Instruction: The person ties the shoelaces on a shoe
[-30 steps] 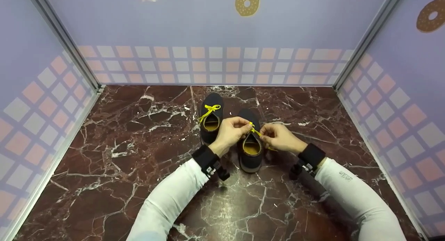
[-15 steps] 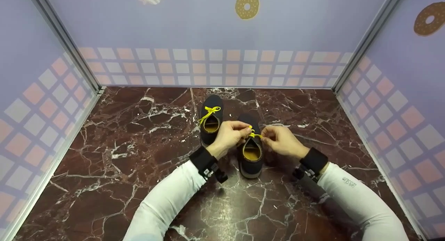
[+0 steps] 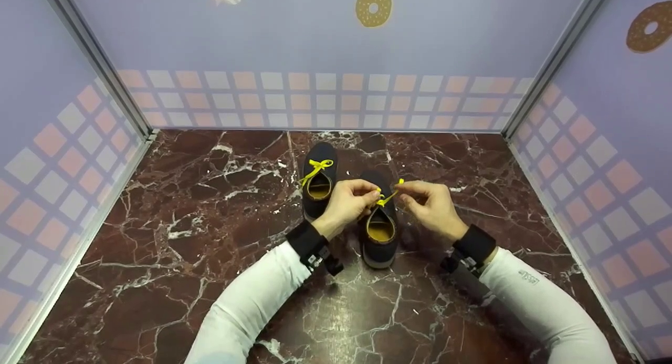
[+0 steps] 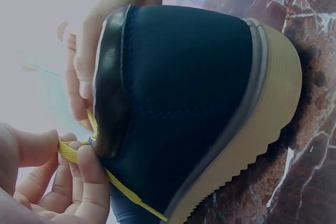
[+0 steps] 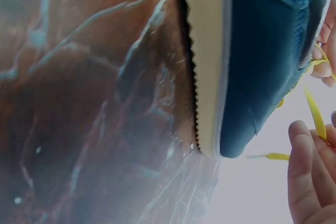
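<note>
Two dark shoes with yellow laces stand side by side, toes away from me. My left hand pinches a loop of yellow shoelace between thumb and fingers, above the throat of the right shoe. Across from it, my right hand holds the other length of the lace, drawn out from the knot. Its tip sticks out past the fingers in the right wrist view. A further lace end hangs down the shoe's side. The left shoe carries a tied bow.
The shoes stand on a dark red marbled surface with white veins. Purple panels with a checked border enclose it at the back and both sides. Small white specks lie around the shoes.
My right hand has raised its fingertips, and the lace end now points up beyond them. The left hand keeps its pinch near the knot. The shoes' place on the floor looks unchanged.
</note>
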Demonstrator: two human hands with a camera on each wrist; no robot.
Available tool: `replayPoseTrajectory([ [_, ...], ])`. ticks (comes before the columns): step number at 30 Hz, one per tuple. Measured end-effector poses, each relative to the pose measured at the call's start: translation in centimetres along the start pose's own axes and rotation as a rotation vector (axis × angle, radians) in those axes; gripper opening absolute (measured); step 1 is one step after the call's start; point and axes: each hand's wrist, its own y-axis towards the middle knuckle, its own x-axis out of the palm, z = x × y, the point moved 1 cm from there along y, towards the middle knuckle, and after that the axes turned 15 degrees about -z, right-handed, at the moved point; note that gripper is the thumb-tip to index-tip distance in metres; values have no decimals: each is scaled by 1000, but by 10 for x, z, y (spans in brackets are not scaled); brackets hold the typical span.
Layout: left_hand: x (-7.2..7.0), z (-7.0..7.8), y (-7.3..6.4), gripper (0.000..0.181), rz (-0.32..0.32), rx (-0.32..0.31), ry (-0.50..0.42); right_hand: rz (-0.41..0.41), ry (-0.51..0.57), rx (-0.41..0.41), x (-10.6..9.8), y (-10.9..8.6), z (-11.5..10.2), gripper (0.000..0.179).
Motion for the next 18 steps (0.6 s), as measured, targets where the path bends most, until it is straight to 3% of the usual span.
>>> replayPoseTrajectory([
  [4,0,2,0,16,-13,44,58,20,59,-15,-3,2,-6,34],
  [11,-1,6,-1,15,-45,111,156,-5,169,-2,-7,9,-20,29],
  [18,-2,5,0,16,-50,112,143,-64,193,9,-6,27,-31,28],
])
